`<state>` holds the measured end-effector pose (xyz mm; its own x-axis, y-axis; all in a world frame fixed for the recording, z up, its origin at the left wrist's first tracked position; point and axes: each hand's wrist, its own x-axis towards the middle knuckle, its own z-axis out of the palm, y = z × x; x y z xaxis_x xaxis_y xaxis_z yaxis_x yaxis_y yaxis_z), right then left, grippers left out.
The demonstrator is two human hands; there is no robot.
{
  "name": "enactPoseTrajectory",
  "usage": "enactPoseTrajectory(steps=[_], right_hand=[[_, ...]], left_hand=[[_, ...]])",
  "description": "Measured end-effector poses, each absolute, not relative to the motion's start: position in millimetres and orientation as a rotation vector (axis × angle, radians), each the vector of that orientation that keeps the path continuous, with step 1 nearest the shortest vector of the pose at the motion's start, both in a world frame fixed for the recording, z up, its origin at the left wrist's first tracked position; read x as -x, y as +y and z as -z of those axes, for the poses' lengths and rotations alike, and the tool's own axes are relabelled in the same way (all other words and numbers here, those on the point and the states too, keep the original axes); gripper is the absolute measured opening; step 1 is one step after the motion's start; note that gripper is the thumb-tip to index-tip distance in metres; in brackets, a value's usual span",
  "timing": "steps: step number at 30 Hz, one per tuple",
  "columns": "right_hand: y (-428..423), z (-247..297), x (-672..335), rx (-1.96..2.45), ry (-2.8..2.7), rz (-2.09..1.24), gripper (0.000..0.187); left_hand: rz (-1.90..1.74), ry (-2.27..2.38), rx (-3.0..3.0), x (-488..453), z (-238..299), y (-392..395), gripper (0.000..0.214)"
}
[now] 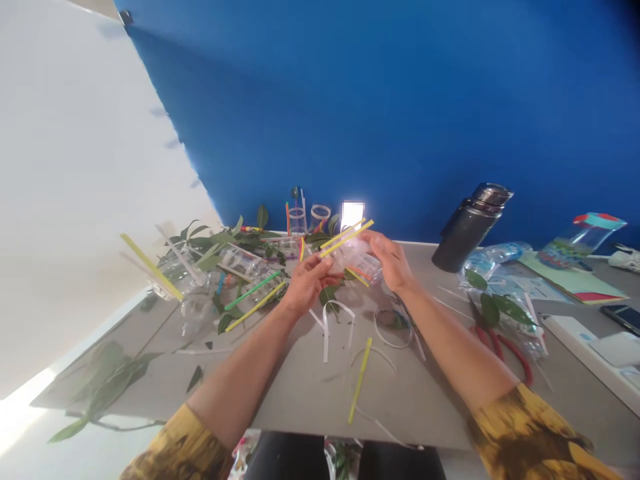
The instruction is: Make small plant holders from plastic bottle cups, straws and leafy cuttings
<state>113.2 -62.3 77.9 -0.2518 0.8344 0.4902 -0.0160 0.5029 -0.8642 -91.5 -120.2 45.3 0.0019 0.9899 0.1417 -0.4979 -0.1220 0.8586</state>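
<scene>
Both hands meet over the middle of the table. My left hand [311,283] has its fingers closed on the lower left end of a clear plastic bottle piece [345,255]. Two yellow strips [347,238] lie along the top of that piece, slanting up to the right. My right hand [390,261] grips the other side of the piece, its fingers curled round the far end. Below the hands are white strips [326,333], a clear plastic ring [393,328] and a loose yellow strip [361,380].
Leafy cuttings and clear bottles with coloured strips [255,291] crowd the left. A dark flask [470,227] stands at the right, near red-handled scissors [503,350], a crumpled bottle [493,257], a jar of coloured bits [575,243], a white box [595,360] and a phone [623,319].
</scene>
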Motion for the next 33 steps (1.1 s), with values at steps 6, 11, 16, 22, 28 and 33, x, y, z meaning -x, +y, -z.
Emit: enactPoseTrajectory(steps=[6,11,16,22,28,33], right_hand=[[-82,-80,-99,0.89,-1.699,-0.778,0.027],[-124,-60,-55,0.859,-2.307,-0.723,0.004],[-138,-39,-30,1.11,-2.662,-0.527,0.006],[-123,-50,-48,0.917,-2.608,-0.892,0.017],[-103,-93,-80,0.697,-1.817,-1.497,0.02],[-94,-102,-88,0.687,-1.418,-1.494,0.036]], left_hand=[[-1.653,0.617,-0.78,109,-50,-112,0.057],[-1.71,0.599,-0.747,109,-50,-110,0.06],[-1.668,0.609,-0.711,107,-50,-112,0.059],[-1.662,0.61,-0.729,108,-49,-113,0.052],[-1.644,0.592,-0.788,108,-49,-115,0.056],[-1.566,0.586,-0.733,102,-43,-116,0.054]])
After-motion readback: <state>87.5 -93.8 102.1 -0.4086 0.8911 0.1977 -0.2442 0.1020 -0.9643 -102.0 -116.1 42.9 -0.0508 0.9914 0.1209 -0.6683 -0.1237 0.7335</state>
